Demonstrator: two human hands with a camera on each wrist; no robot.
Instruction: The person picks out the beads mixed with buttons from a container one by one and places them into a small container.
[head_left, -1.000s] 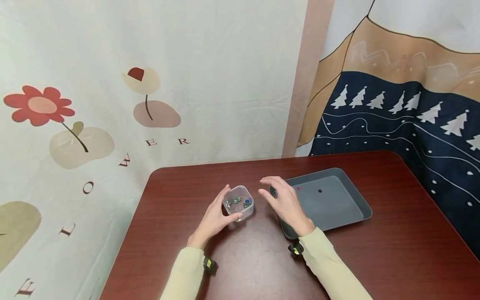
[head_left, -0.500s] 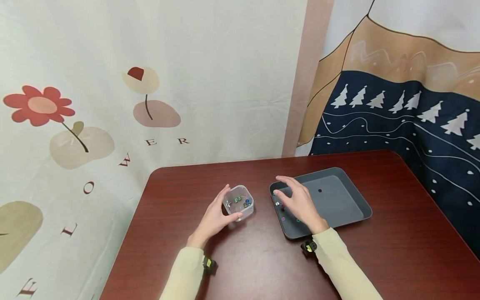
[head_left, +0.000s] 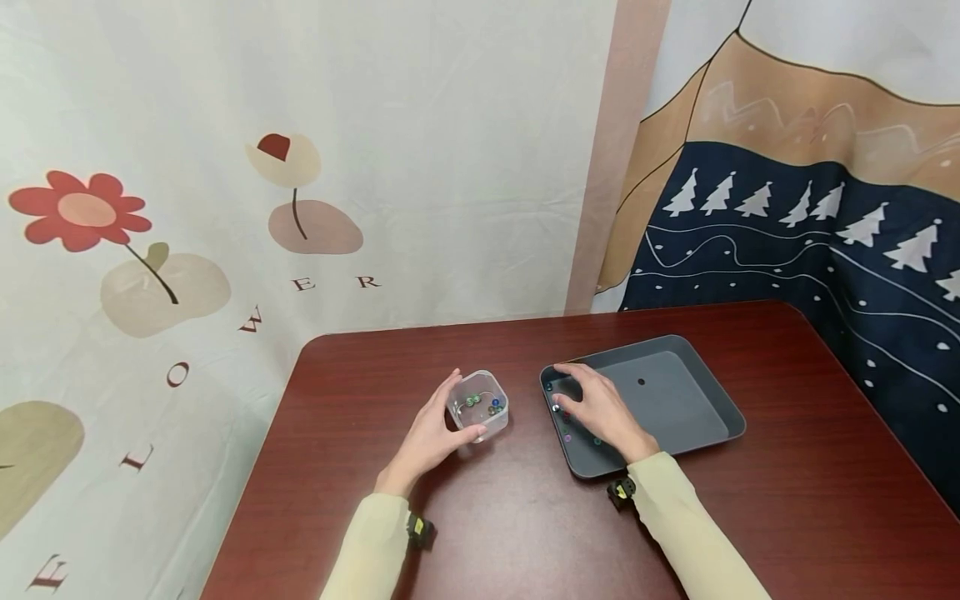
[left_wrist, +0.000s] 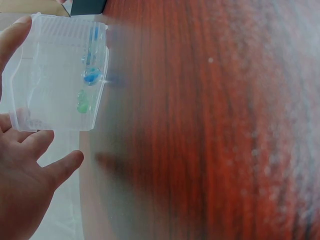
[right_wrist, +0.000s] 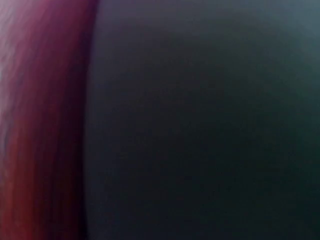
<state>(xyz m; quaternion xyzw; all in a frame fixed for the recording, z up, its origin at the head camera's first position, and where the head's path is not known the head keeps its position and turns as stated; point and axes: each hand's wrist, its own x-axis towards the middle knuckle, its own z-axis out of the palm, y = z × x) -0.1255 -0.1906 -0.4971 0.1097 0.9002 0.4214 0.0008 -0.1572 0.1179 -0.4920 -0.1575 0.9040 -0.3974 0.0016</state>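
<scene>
In the head view my left hand (head_left: 426,439) holds a small clear plastic box (head_left: 495,425), thumb on the near side and fingers on the far side. Inside the box lie green beads (head_left: 472,400), a blue bead (head_left: 496,402) and a thin curved wire or string. The left wrist view shows the box (left_wrist: 55,75) from the side. My right hand (head_left: 606,415) is over the left part of a grey tray (head_left: 690,404), thumb and forefinger apart with nothing visible between them. Small beads (head_left: 567,437) lie near its fingertips, some perhaps hidden beneath the hand.
A dark bead (head_left: 641,382) lies alone toward the middle of the tray. The reddish-brown wooden table (head_left: 495,533) carries both box and tray. Printed curtains (head_left: 450,167) hang behind it. The right wrist view is dark and blurred.
My right hand has moved right from beside the box to over the tray, then lowered, thumb and forefinger coming closer together. The left hand and box have stayed in place.
</scene>
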